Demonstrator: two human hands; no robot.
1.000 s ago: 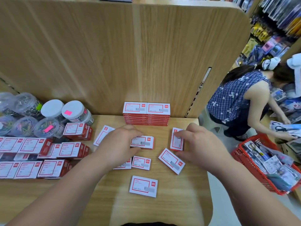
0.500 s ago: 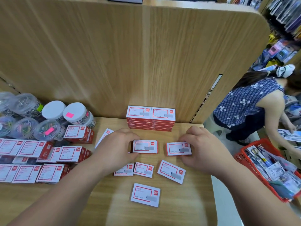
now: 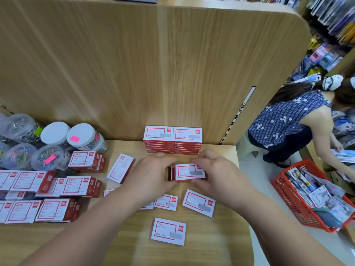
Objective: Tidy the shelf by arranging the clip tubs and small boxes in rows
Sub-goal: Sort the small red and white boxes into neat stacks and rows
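1. Light wood everywhere: the shelf [image 3: 211, 246] and the tall back panel [image 3: 115, 64] behind it are the same pale oak-look board.
2. Both hands are pressed in on a small stack of red-and-white boxes [image 3: 189, 172] in the middle of the shelf. The left hand [image 3: 151, 174] is curled around its left end, the right hand [image 3: 217, 172] wrapped around its right end, so the stack is gripped between them.
3. Right behind that, touching the back panel, sits a tidy double stack of the same boxes [image 3: 172, 140], 2 side by side on top and several layers deep.
4. Loose boxes are still scattered in front: one angled box [image 3: 198, 202] just below the right hand, a smaller one [image 3: 166, 202] beside it, and one lying alone [image 3: 168, 231] nearer the shelf's front edge. Another tilted box [image 3: 120, 167] lies left of the left hand.
5. Over on the left there's a messy bunch of boxes [image 3: 48, 192] in rough rows, some overlapping.
6. Behind those, the clip tubs [image 3: 84, 138]: 2 with white lids, one carrying a pink sticker, plus clear ones full of coloured clips [image 3: 47, 157].
7. Off to the right, another person in a blue checked top [image 3: 284, 120] is bending over near a red basket [image 3: 288, 192] stuffed with packets.
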